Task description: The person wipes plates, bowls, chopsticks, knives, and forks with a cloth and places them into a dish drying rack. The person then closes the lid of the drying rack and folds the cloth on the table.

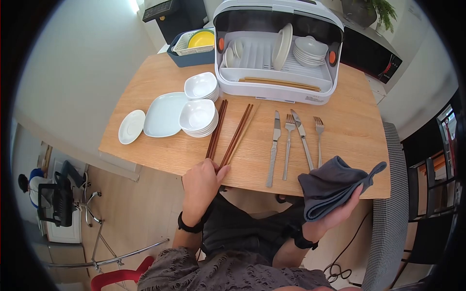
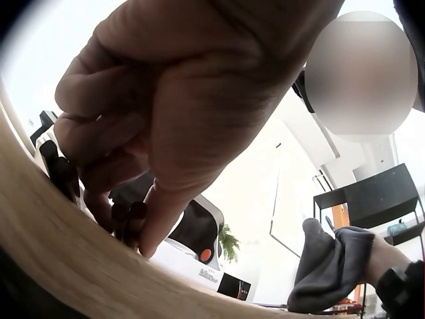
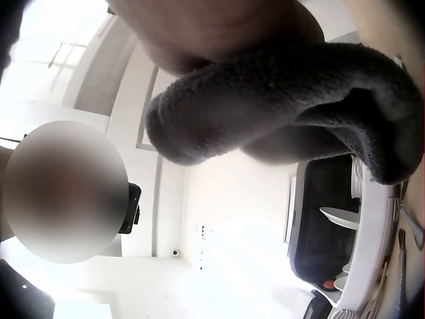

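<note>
The left grip (image 1: 200,184) is pinched at the near ends of the right dark chopsticks (image 1: 238,131); the left wrist view shows that pair between thumb and finger. Both sticks lie on the counter (image 1: 158,153), running away from the grip, long axis near to far with the far ends leaning right. A light chopstick (image 1: 245,131) lies just beside them on the right, and the left dark chopsticks (image 1: 217,128) run a little to the left, their near ends right by the same fingers; whether these are held too I cannot tell.

The right grip (image 1: 335,216) is closed round a folded grey cloth (image 1: 330,186) at the near right, beyond the cutlery (image 1: 288,145), so the left hand is clearly the nearer one to the chopsticks. The coming move seems to turn on that sideways gap: the sticks point far, while the cloth lies off to their right and near, so cloth and sticks would probably have to meet across the knives and forks
</note>
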